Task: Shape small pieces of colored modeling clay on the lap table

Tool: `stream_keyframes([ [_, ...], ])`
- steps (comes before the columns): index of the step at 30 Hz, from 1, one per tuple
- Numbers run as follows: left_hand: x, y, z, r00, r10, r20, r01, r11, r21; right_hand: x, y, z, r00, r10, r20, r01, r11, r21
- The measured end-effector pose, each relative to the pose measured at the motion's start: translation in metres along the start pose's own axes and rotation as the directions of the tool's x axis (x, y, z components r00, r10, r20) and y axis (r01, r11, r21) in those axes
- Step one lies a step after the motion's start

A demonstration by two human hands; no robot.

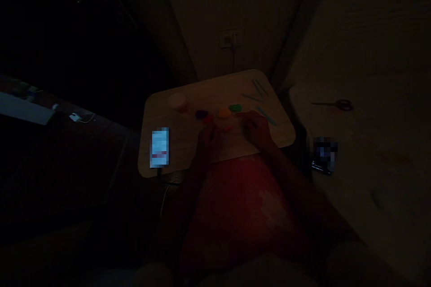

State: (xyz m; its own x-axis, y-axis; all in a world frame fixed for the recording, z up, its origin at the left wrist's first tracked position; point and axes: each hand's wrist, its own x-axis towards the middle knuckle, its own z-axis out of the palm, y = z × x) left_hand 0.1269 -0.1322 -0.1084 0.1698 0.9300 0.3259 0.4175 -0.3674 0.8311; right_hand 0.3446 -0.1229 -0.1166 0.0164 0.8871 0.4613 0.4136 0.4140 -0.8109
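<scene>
In very dim light, both hands rest over a small wooden table. My left hand (pixel 207 136) is curled just below a red lump (pixel 208 119) that looks like modelling clay; what its fingers hold, if anything, is hidden. My right hand (pixel 257 129) has its fingers bent together beside an orange lump (pixel 224 112) and a green lump (pixel 235 107); I cannot make out what is in them. A dark purple lump (pixel 201 114) lies left of the red one. Between the hands, faint reddish bits (pixel 226 129) lie on the tabletop.
The table (pixel 188 143) also bears a pale round tub (pixel 178 101), a lit phone (pixel 159 148) at its left edge and several thin blue-green sticks (pixel 258 89). Scissors (pixel 336 105) and another device (pixel 323 156) lie on the pale surface to the right. A wall socket (pixel 230 38) is behind.
</scene>
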Motion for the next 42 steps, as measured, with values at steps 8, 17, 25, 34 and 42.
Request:
stream_keyframes([
  [8, -0.001, -0.004, 0.006, 0.999, 0.02, -0.029, -0.02, 1.0, -0.007, -0.004, 0.001, 0.003, 0.981, 0.194, 0.004, -0.193, 0.977, 0.09],
  [17, -0.003, -0.004, 0.008, 0.958, 0.27, 0.091, -0.283, 0.937, 0.202, -0.004, -0.003, -0.002, 0.999, 0.045, 0.015, -0.046, 0.998, 0.049],
  [25, 0.001, -0.003, 0.022, 0.964, 0.247, 0.102, -0.267, 0.891, 0.367, -0.006, -0.008, -0.002, 0.991, 0.045, 0.128, -0.06, 0.992, 0.111],
  [34, 0.007, 0.001, 0.024, 0.942, 0.308, 0.136, -0.336, 0.882, 0.332, -0.003, -0.01, -0.002, 0.979, -0.051, 0.199, 0.035, 0.996, 0.085],
  [42, 0.008, -0.001, 0.024, 0.951, 0.272, 0.148, -0.306, 0.893, 0.329, -0.015, -0.015, -0.018, 0.988, -0.077, 0.137, 0.084, 0.995, -0.046],
])
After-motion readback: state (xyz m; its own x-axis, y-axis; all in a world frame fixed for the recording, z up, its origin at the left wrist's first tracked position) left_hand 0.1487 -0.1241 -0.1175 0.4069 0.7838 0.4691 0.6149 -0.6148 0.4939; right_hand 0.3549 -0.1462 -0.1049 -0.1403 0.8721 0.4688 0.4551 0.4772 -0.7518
